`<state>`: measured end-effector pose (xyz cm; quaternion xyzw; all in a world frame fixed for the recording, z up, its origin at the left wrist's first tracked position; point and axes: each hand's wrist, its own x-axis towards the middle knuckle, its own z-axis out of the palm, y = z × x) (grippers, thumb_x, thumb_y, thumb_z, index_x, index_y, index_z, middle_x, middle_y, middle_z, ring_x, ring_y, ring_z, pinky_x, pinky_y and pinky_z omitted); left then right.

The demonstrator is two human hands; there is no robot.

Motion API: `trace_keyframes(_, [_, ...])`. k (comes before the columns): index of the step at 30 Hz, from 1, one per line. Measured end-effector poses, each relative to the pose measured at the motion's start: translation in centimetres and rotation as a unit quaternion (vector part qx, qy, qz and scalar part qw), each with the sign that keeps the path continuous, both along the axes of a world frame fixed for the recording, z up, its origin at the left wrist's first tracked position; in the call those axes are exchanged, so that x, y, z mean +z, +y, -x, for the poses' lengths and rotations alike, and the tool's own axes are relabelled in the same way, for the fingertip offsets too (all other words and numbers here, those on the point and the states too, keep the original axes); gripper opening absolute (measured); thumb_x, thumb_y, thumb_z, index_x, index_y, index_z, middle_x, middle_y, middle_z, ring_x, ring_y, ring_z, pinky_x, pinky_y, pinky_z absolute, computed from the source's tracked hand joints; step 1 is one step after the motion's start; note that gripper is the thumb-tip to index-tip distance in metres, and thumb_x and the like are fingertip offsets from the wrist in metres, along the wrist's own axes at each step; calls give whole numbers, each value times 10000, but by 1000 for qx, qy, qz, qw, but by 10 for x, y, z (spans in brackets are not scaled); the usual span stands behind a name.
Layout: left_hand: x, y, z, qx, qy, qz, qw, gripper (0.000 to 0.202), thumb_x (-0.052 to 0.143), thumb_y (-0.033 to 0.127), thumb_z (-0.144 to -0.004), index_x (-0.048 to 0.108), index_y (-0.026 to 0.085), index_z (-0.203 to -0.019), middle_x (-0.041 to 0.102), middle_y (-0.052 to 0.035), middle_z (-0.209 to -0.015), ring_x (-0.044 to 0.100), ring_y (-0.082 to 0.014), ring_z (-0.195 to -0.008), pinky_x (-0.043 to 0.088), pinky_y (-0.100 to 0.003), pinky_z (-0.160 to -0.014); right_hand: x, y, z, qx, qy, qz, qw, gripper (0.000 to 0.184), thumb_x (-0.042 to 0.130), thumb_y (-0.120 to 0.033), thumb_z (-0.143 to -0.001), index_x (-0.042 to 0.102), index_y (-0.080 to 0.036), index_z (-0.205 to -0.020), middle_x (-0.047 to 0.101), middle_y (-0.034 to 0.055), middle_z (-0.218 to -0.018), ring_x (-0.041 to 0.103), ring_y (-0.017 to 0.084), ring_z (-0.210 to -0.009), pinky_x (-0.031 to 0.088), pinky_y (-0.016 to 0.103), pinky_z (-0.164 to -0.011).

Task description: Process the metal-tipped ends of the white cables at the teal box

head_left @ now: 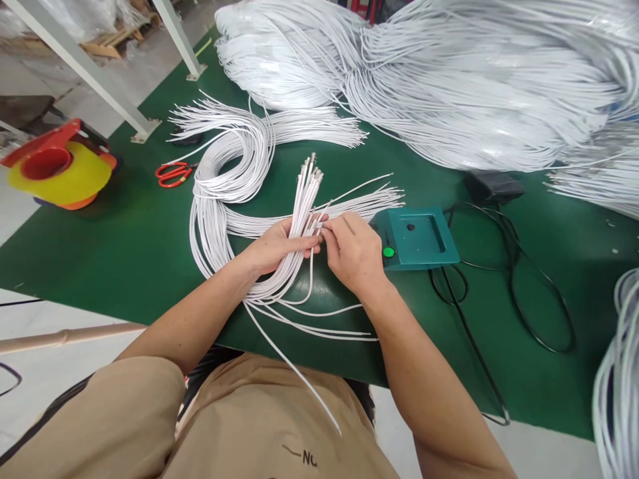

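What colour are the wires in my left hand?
The wires are white, clearest in the head view.

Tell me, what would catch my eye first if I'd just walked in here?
Probably the huge heap of white wires sprawling across the back and right of the green table. Next, in the middle, the left hand grips a smaller bundle, with the right hand close against it. For colour, a yellow roll in a red holder stands out at the far left.
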<state>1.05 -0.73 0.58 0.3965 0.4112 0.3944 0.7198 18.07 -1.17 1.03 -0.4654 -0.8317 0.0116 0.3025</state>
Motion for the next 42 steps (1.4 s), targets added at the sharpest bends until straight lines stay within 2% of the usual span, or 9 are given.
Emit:
trace_keyframes(4, [-1, 1, -1, 5, 19, 6, 1000, 452, 848, 257, -618, 670, 130, -1014, 661, 1, -707, 616, -89, -603, 491, -186, -570, 0, 0, -2, 14, -25, -8, 1000, 321, 369, -240, -987, 642, -173, -832, 643, 88, -811, 554, 200, -786, 386, 303, -724])
trace_keyframes(8, [-3, 1, -3, 18, 40, 2, 999, 482, 858, 239, -603, 651, 132, -1025, 672, -5, -730, 659, -111, -637, 488, -179, -558, 6, 5, -13, 51, -68, 32, 996, 277, 402, -218, -975, 652, -173, -866, 654, 75, -855, 562, 194, -807, 378, 300, -731])
trace_keyframes(11, [-4, 2, -3, 27, 51, -6, 998, 507, 850, 258, -627, 633, 138, -1069, 671, -14, -772, 690, -127, -682, 464, -159, -537, 10, 10, -24, 14, -120, 44, 992, 179, 475, -191, -934, 647, -160, -971, 674, 103, -991, 560, 242, -929, 356, 338, -783])
trace_keyframes(13, [-5, 2, -3, 32, 64, -17, 997, 522, 847, 260, -634, 627, 145, -1093, 665, -10, -785, 697, -129, -691, 461, -155, -533, 11, 12, -29, -14, -155, 54, 986, 166, 496, -157, -906, 636, -147, -996, 689, 116, -990, 552, 268, -943, 336, 366, -815])
trace_keyframes(16, [-5, 1, -5, 31, 78, -26, 996, 540, 844, 257, -635, 625, 154, -1118, 668, -8, -795, 696, -127, -683, 468, -162, -538, 12, 12, -32, -18, -186, 78, 979, 171, 493, -89, -868, 632, -147, -949, 706, 99, -869, 558, 264, -875, 323, 378, -837])
trace_keyframes(21, [-6, 2, -8, 33, 116, -30, 992, 516, 835, 274, -651, 635, 138, -1107, 692, -36, -790, 715, -167, -705, 496, -188, -541, 15, 8, -34, -8, -199, 58, 978, 188, 526, -79, -834, 663, -138, -948, 710, 121, -958, 542, 285, -973, 311, 392, -895])
trace_keyframes(26, [-12, 4, -8, 27, 159, -53, 985, 506, 842, 277, -640, 646, 124, -1080, 709, -55, -819, 725, -192, -725, 545, -219, -566, 12, 12, -36, -4, -218, 58, 974, 205, 496, -81, -854, 690, -132, -896, 722, 116, -889, 549, 273, -926, 310, 397, -919])
trace_keyframes(32, [-16, 6, -10, 27, 194, -79, 977, 424, 789, 274, -699, 643, 124, -1068, 700, -47, -827, 726, -180, -710, 569, -227, -587, 10, 15, -36, 4, -240, 56, 969, 262, 454, -53, -844, 704, -133, -846, 711, 119, -781, 549, 258, -844, 325, 390, -919])
trace_keyframes(42, [-19, 6, -15, 23, 276, -99, 956, 343, 712, 235, -717, 645, 158, -1045, 720, -20, -790, 733, -209, -705, 596, -307, -664, 13, 18, -34, 4, -261, 79, 962, 308, 428, -41, -846, 720, -135, -852, 717, 120, -798, 595, 251, -880, 347, 400, -979])
